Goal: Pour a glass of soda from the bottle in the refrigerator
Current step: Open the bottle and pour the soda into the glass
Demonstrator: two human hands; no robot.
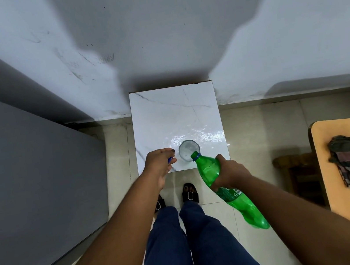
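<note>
Your left hand (159,161) sits at the bench's (166,115) near-left corner, its grip closed on a small blue piece, probably the cap (170,160). Just to its right stands the glass (189,150), upright and apart from that hand. Your right hand (229,173), the nearer of the 2 to the pour, is clamped around the green bottle (224,184). Its long axis slants from lower right up to its open mouth, which points up-left over the glass's near rim.
</note>
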